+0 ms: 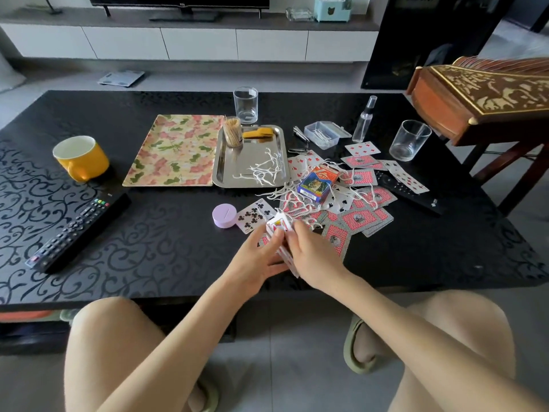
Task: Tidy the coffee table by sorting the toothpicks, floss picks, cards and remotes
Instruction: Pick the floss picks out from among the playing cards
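My left hand (257, 260) and my right hand (312, 254) together grip a small stack of playing cards (279, 226) just above the black table's near middle. More cards (359, 217) lie scattered to the right, red backs and faces mixed, with a blue card box (316, 184) on top. White floss picks (292, 196) are strewn over the cards, and others (264, 169) lie in the steel tray (252, 150). A jar of toothpicks (232, 130) stands in that tray. One remote (78, 230) lies at the left, another (410, 193) partly under cards at the right.
A floral tray (175, 150) sits left of the steel one. A yellow mug (80, 157), a lilac round box (224, 215), two glasses (246, 104) (409, 139), a spray bottle (366, 118) and a clear plastic box (325, 133) stand around. A carved wooden instrument (487, 96) overhangs the right.
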Demonstrator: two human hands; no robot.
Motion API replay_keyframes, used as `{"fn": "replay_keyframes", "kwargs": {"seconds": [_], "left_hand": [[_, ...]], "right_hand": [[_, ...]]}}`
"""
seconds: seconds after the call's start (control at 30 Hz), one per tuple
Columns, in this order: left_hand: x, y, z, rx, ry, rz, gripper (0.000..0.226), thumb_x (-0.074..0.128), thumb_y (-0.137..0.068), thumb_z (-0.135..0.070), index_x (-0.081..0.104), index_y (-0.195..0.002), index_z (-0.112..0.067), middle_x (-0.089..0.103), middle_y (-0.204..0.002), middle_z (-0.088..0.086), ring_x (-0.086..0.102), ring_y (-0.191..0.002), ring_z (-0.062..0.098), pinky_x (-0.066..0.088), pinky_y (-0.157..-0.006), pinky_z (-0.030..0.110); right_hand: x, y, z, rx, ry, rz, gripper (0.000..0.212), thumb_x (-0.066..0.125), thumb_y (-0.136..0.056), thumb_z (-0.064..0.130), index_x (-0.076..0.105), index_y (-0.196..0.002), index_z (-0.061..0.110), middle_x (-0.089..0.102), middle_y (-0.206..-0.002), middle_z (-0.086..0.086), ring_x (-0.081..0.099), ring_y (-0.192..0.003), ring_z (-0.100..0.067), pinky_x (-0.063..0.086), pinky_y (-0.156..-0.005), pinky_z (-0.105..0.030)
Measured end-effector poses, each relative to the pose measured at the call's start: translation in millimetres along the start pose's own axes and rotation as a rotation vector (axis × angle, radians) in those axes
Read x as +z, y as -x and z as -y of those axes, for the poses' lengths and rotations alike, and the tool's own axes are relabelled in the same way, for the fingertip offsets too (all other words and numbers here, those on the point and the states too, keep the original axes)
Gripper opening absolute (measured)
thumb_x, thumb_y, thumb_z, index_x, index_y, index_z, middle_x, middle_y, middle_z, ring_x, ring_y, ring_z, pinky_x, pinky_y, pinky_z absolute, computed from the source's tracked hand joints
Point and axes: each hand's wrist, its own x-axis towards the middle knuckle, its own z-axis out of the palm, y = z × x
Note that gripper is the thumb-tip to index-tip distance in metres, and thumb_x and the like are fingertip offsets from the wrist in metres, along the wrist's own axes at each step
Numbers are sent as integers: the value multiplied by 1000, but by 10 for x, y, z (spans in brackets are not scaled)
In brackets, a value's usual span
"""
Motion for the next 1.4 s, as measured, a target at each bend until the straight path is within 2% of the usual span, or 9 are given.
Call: {"fn": "replay_keyframes", "kwargs": {"seconds": [0.2, 0.47, 0.63, 0.77, 0.87, 0.97, 1.07, 1.2, 1.4], "left_hand": [[-14, -44, 2, 5, 70, 14, 92, 61, -76, -41, 4, -148, -37, 62, -122, 3, 65, -105, 26, 57, -80, 40], [65, -164, 4, -17, -83, 12, 69, 64, -78, -44, 38, -138, -24, 69, -99, 9, 68, -93, 24, 56, -82, 45], [157, -225, 36, -69, -87, -7, 75, 66, -78, -49, 29, -142, -37, 53, -129, 3, 69, -95, 26, 55, -84, 47], [201, -301, 32, -77, -90, -65, 53, 55, -91, -40, 34, -140, -38, 67, -103, 8, 68, -79, 27, 58, -71, 39], [204, -339, -36, -145, -85, -139, 43, 57, -89, -44, 53, -124, -21, 67, -86, 11, 67, -76, 31, 58, -67, 40], [207, -365, -77, -218, -93, -215, 49, 61, -83, -51, 57, -107, -8, 63, -85, 13, 65, -66, 24, 58, -62, 37], [179, -394, -101, -271, -43, -244, 55, 66, -77, -52, 59, -108, -7, 63, -92, 17, 64, -66, 25, 57, -61, 37], [179, -408, -123, -330, -21, -204, 66, 69, -73, -53, 58, -117, -5, 63, -94, 17, 65, -69, 26, 58, -66, 40], [442, -421, -144, -347, 22, -97, 55, 66, -79, -46, 55, -111, -3, 65, -84, 19, 66, -81, 34, 58, -69, 43]], "right_hand": [[-65, 81, 49, -16, -80, 80, 34, 24, -102, 35, 52, -93, 17, 57, -85, 6, 55, -76, -9, 43, -68, -27], [-134, 159, -47, 100, -302, 172, 29, 37, -100, 31, 53, -77, 37, 52, -95, 6, 54, -86, -10, 42, -78, -28], [-265, 220, -142, 259, -547, 246, 19, 54, -95, 30, 67, -108, 26, 55, -54, 14, 48, -47, 1, 36, -53, -16], [-287, 273, -241, 221, -610, 112, 21, 62, -89, 33, 70, -108, 28, 69, -77, 6, 59, -67, -6, 51, -59, -26], [-312, 241, -603, 123, 20, -133, 49, 53, -89, 50, 61, -124, 16, 63, -121, 3, 57, -114, -16, 47, -95, -31], [-218, 266, -909, -47, 655, 68, 87, 24, -81, 71, 46, -137, 8, 43, -145, -9, 38, -136, -23, 26, -113, -45], [-116, 391, -1044, -305, 676, 7, 57, 50, -82, 57, 69, -108, 10, 68, -114, -7, 64, -109, -21, 42, -101, -44], [-90, 617, -1204, -515, 709, -26, 51, 85, -64, 35, 69, -104, 7, 70, -107, -9, 67, -101, -22, 55, -89, -36], [-521, 544, -898, -119, -109, -579, 12, 49, -94, 9, 59, -95, 3, 51, -63, 11, 54, -60, 14, 37, -52, -2]]}}
